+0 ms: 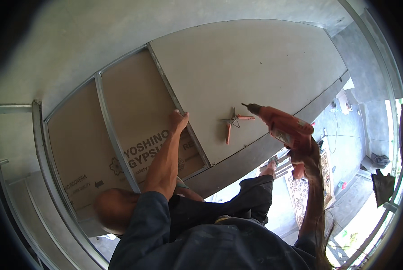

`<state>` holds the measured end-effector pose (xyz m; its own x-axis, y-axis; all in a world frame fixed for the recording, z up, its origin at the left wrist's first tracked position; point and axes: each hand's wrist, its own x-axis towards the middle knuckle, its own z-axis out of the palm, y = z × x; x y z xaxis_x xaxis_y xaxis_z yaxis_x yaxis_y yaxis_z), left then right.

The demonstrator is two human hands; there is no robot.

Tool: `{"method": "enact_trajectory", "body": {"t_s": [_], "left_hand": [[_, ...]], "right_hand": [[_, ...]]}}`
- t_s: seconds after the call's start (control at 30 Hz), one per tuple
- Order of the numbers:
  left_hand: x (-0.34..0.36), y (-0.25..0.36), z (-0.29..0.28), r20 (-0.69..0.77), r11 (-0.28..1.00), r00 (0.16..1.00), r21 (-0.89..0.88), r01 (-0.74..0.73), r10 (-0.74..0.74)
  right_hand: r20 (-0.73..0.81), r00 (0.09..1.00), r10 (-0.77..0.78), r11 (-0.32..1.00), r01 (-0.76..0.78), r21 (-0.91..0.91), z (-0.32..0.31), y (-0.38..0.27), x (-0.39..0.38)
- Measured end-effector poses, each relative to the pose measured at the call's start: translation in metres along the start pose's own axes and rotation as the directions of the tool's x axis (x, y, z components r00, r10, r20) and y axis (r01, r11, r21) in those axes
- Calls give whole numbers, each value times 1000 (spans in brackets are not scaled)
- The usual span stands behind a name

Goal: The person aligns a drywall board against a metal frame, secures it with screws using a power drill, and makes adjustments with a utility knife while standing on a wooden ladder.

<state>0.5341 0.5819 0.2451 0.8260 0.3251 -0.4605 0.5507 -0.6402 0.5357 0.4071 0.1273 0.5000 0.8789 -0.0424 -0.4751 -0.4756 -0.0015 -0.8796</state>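
My right hand (304, 159) is wrapped around the grip of an orange power drill (286, 123). The drill is held up at the right, its dark chuck and bit pointing left. My left hand (179, 119) is closed on a thin metal stud (167, 85) that runs along the edge of a pale board (251, 67). On that board, between my hands, lies a plier-like hand tool (233, 121) with its two orange handles spread apart. Its exact kind is hard to make out. The drill bit is above the board, near this tool.
Brown-faced gypsum board (134, 94) shows between metal studs at left, crossed by another stud (109, 117). A grey ledge (237, 164) edges the pale board. Well below at right is the floor (334, 121), with a patterned rug (327, 175). My bent knee (115, 208) rests at left.
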Motion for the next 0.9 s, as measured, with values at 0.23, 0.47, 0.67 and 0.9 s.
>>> {"method": "enact_trajectory", "body": {"t_s": [0.23, 0.47, 0.67, 0.9], "left_hand": [[-17, 12, 12, -159, 943, 972, 314, -114, 170], [-13, 59, -53, 258, 963, 931, 147, 227, -259], [-84, 174, -158, 554, 763, 831, 514, -393, 54], [-331, 194, -147, 921, 414, 228, 82, -907, 317]], "right_hand": [[-161, 986, -37, 969, 75, 237, -11, 36, -41], [-212, 973, -87, 931, 155, 331, -4, 38, -48], [-166, 981, -97, 916, 153, 370, 1, 44, -44], [-151, 983, -103, 873, 162, 460, -2, 61, -47]]}}
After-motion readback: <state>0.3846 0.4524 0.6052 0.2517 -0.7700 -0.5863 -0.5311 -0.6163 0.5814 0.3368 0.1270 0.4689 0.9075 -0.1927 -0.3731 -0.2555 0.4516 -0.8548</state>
